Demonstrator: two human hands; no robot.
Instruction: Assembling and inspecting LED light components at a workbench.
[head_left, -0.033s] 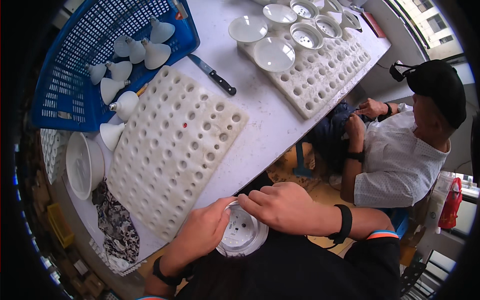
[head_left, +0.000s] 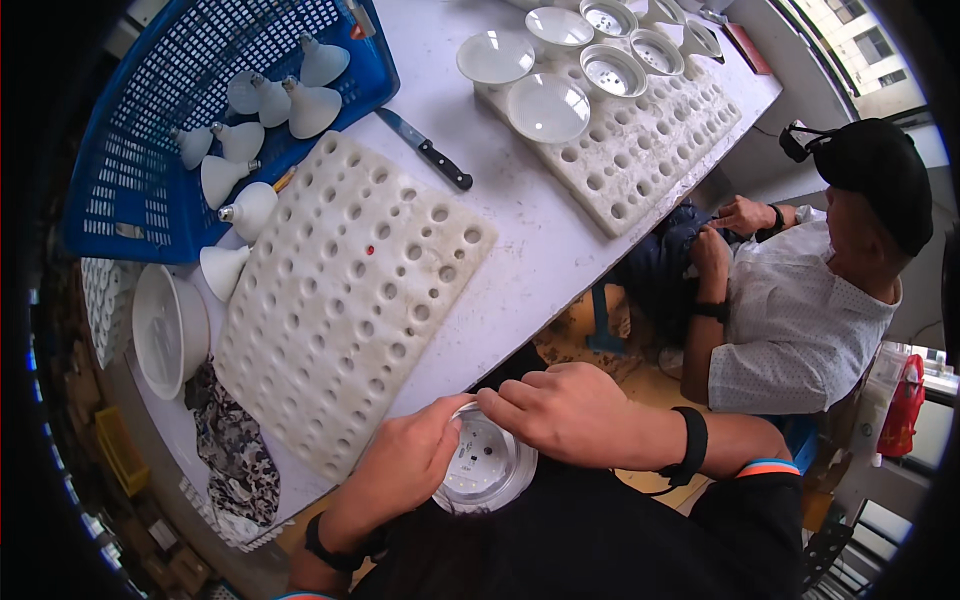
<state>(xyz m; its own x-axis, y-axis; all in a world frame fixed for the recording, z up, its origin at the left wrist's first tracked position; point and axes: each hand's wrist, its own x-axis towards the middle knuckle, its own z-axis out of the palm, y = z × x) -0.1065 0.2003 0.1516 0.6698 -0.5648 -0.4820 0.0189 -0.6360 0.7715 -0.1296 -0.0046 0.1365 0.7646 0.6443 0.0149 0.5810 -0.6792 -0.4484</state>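
A white lamp housing (head_left: 478, 470) with a round board of small chips inside its wide face sits close against my body, facing up. Around its left rim my left hand (head_left: 405, 462) is closed, thumb near the upper edge. My right hand (head_left: 550, 412) is closed too, with thumb and fingers pressing at the top of the rim. Whether a thin cover or ring lies between those fingers cannot be made out. The housing's rear part is hidden by my hands and black clothing. Just beyond my left hand lies the white foam board (head_left: 350, 290) with rows of holes.
A blue basket (head_left: 130, 190) holds several white lamp housings. A knife (head_left: 430, 153) lies near the foam board. At the far side, a second holed board (head_left: 640, 150) bears clear covers (head_left: 548, 108) and open lamps. A white bowl (head_left: 168, 330) stands left. Another person (head_left: 800, 290) sits at right.
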